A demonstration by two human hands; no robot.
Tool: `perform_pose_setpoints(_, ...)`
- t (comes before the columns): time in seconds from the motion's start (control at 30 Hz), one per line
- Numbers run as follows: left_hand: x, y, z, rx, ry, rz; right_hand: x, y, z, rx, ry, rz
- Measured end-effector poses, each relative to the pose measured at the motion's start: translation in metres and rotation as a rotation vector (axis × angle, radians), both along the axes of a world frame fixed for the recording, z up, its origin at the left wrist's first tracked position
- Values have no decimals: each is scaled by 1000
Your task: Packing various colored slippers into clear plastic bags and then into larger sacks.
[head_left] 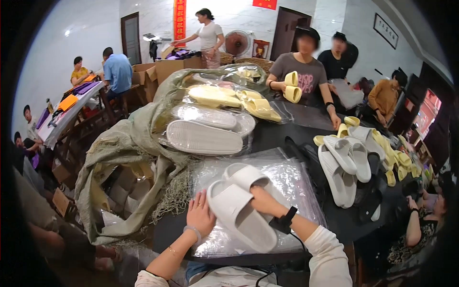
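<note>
A pair of off-white slide slippers [229,206] lies one partly over the other on a stack of clear plastic bags [294,184]. My right hand [266,201], with a black band at its wrist, reaches in between the two slippers and grips them, its fingertips hidden by a strap. My left hand [201,216] rests on the bags with its fingers stretched out, close beside the left slipper and holding nothing. Behind the stack sit bagged white slippers [205,137], soles up, with bagged yellow slippers [215,95] beyond them.
An open woven sack [112,158] with more slippers inside stands at the left. Loose white slippers [337,179] and yellow ones [404,160] are heaped at the right. Across the black table a person [299,71] holds yellow slippers [292,87]; others work around the room.
</note>
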State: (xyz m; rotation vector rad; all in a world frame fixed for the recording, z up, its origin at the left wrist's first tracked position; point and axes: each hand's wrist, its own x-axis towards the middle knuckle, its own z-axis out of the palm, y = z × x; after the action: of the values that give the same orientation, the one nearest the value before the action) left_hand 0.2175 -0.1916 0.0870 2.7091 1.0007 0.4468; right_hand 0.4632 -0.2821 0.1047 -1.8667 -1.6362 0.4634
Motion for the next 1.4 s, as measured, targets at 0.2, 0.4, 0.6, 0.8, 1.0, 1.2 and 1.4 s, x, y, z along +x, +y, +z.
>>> perform_pose_setpoints(0.2,7,-2,7,-70,-26,-29,91,-20,-15,59,90,-430)
perform_pose_setpoints(0.4,7,1,5,-69,-19,-11,89,-56,44,38,65,-675)
perform_pose_setpoints(0.6,2,-3,8,-54,-17,0,85,-114,130,462,-211,-602)
perform_pose_setpoints(0.8,5,-4,9,-29,-15,-11,222,-159,221,520,-610,-927)
perform_pose_setpoints(1.0,8,-3,6,-40,-26,-19,289,-181,191,300,-724,-1135)
perform_pose_setpoints(1.2,0,2,3,-42,0,5,89,-148,138,136,-219,-533)
perform_pose_setpoints(1.4,2,9,12,-122,-229,37,64,-167,44,-217,-62,-504)
